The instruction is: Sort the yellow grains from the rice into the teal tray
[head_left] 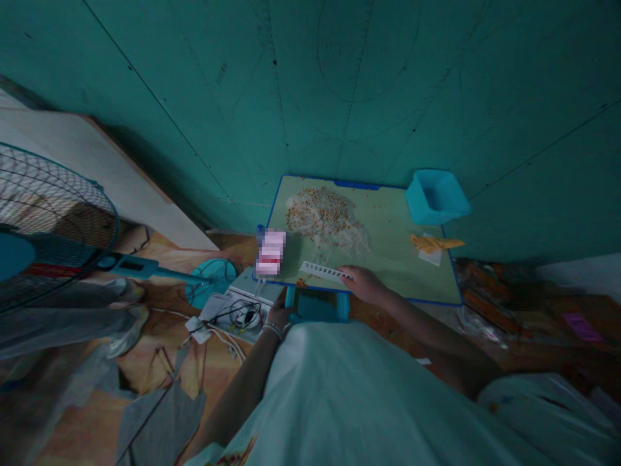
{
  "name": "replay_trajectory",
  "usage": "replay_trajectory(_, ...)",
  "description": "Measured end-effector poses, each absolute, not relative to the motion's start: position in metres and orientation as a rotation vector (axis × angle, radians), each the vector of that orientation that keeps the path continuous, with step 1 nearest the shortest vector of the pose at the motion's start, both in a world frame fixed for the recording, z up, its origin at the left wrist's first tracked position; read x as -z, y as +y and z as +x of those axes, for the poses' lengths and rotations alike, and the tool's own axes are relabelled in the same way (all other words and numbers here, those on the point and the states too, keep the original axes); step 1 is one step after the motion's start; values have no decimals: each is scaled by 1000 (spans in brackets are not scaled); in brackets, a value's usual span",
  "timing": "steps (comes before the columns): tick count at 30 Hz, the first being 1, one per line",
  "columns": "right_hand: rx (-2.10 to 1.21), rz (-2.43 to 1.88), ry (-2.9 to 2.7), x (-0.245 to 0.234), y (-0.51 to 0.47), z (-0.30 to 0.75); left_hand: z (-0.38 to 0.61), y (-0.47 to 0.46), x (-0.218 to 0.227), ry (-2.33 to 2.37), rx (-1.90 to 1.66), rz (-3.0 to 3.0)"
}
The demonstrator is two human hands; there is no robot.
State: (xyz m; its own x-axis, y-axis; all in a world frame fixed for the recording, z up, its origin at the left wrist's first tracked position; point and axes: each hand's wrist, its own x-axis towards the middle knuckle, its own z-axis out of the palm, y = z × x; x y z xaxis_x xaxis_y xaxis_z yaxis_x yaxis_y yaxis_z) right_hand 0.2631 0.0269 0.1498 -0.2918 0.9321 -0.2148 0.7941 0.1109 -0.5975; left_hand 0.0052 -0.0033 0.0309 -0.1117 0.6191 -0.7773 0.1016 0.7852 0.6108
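My right grip (pixel 366 285) rested on the counter (pixel 402 272) on the near side of the grain pile (pixel 327 223), with its fingers closed on one end of a white slotted strip (pixel 323 270). The strip ran out leftward from that grip, flat on the counter, just short of the grain pile's near edge and not touching it. My left grip (pixel 280 316) sat lower, nearer to me than the grain pile and off the counter's front rim, against the left side of a teal box (pixel 317 305). I could not tell whether it was clenched on the box or only touching it. Beyond the grain pile to the right stood a blue tub (pixel 436 197), with a yellow scrap (pixel 434 243) lying nearer than it. A fan (pixel 53 220) stood well left of the grain pile.
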Motion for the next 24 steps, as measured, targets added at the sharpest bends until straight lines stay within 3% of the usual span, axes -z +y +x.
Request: replay_trajectory(24,-1017,-1631,-2188,-144,17,271,6,-1,-31,1681,-469,642)
